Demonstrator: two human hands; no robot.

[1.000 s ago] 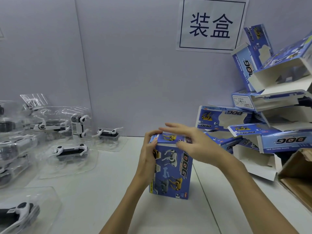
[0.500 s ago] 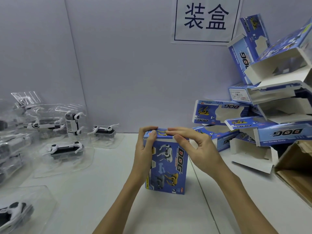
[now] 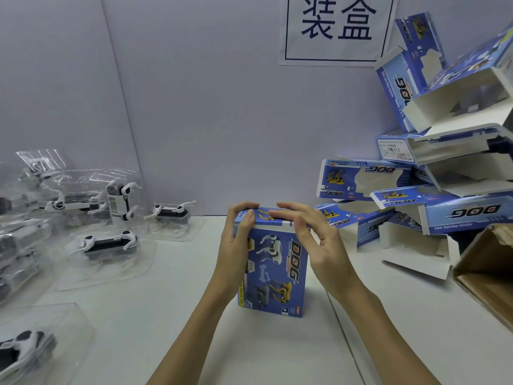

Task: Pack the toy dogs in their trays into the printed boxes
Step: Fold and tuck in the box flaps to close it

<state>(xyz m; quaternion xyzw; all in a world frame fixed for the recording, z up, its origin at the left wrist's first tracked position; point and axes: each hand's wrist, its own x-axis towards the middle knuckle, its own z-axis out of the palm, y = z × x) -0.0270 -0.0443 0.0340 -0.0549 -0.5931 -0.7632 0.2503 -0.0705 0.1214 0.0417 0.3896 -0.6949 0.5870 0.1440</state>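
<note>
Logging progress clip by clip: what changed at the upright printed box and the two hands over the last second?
The right hand came down from hovering over the upright printed box and now presses its fingers on the top flap. The left hand curled tighter round the top left edge. The box stayed standing in the same spot on the table; the trayed toy dogs and the empty boxes did not move.

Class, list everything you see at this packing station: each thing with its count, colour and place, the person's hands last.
Standing box: one, blue printed, upright on the table centre.
Empty boxes: a heap, count unclear, blue outside and white inside, right against the wall.
Toy dogs in trays: several, white and black in clear plastic, left side.
Cardboard carton: one, brown, right edge.
Sign: one, white with dark characters, on the wall.
Table: one, white.
Left hand: grips the box's top left corner.
Right hand: fingers on the box top.
</note>
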